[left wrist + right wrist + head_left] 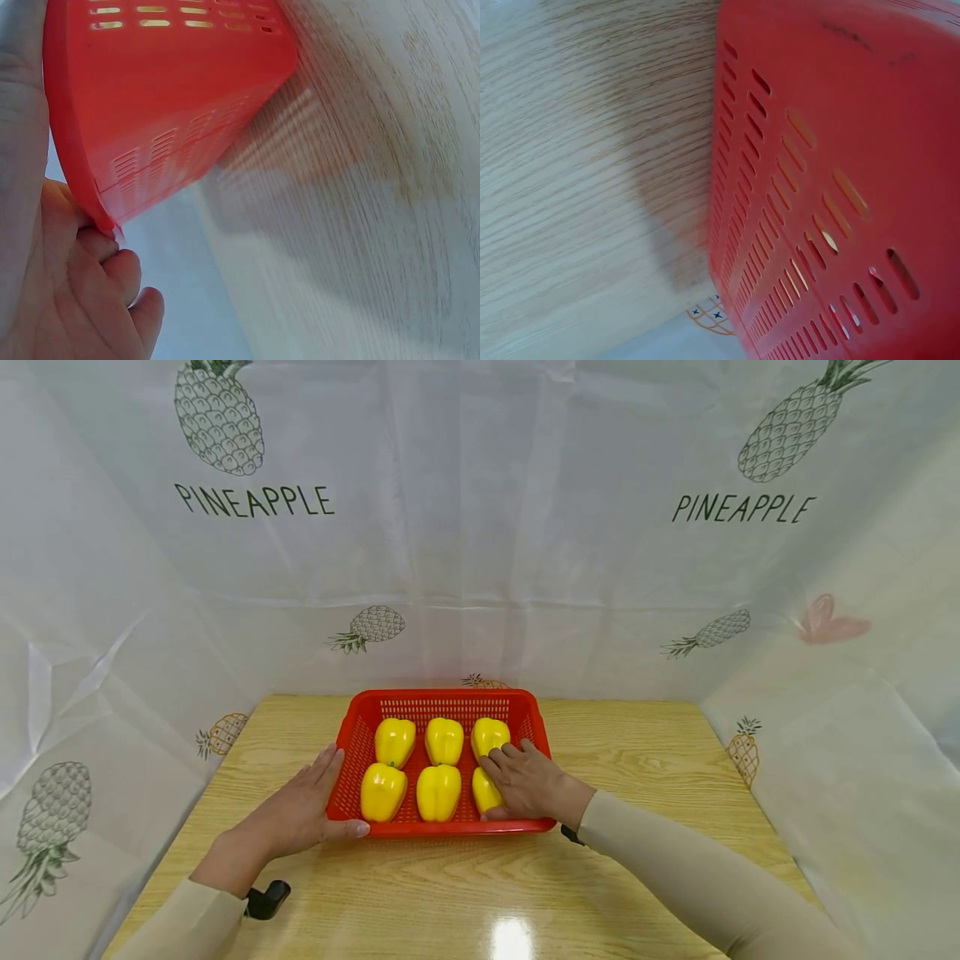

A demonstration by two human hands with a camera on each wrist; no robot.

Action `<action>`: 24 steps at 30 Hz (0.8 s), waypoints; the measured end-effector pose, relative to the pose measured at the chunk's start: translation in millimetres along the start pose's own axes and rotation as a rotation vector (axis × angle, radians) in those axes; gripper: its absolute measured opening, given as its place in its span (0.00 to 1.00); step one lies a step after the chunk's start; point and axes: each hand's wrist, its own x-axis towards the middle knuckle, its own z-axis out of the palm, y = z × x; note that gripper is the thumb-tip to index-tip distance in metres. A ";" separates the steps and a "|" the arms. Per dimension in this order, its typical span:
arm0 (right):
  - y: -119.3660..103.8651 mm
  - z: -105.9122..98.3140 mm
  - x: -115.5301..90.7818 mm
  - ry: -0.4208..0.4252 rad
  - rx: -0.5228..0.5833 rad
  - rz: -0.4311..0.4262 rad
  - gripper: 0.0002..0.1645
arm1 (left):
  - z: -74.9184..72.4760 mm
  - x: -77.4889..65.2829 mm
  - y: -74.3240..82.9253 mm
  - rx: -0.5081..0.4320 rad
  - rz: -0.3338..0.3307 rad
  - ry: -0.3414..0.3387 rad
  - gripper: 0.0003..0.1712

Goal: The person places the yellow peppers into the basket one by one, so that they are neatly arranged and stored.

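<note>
A red plastic basket (450, 829) with slotted walls stands on the table, holding yellow bell peppers in two rows. My left hand (300, 806) holds its front left corner, thumb along the front rim and fingers at the left side. The left wrist view shows fingertips bent at the rim of the basket (172, 97). Inside the front right corner, my right hand (528, 783) grips a yellow bell pepper (486, 792), partly hidden under the palm. Its fingertips overlap the pepper behind (489, 737). Only the outside of the basket (840, 135) shows in the right wrist view, without the hand.
The wood-grain table (622, 743) extends on both sides of the basket. A white curtain (480, 543) printed with pineapples hangs behind it and at both sides. Black wrist devices, one by the left wrist (267, 900), sit under both wrists.
</note>
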 end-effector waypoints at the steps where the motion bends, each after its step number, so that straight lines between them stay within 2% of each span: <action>1: 0.2 0.2 0.1 0.002 0.001 0.000 0.57 | 0.0 0.1 0.0 -0.001 -0.001 -0.001 0.80; 7: 1.5 0.4 -0.1 0.020 0.053 0.007 0.57 | -0.1 0.3 1.2 -0.006 -0.004 -0.007 0.80; 11: 4.1 1.3 0.0 0.058 0.192 0.022 0.56 | 0.0 1.3 1.1 -0.007 -0.018 -0.019 0.80; 15: 10.1 4.0 -0.3 0.127 0.318 0.041 0.52 | -0.9 3.1 0.6 -0.008 -0.020 -0.022 0.80; 21: 22.6 6.8 -9.0 0.246 0.362 0.091 0.51 | -0.5 4.4 -1.7 -0.009 0.011 -0.006 0.79; 24: 27.2 9.3 -16.7 0.303 0.422 0.154 0.51 | 0.6 2.0 -5.6 -0.040 0.016 0.018 0.78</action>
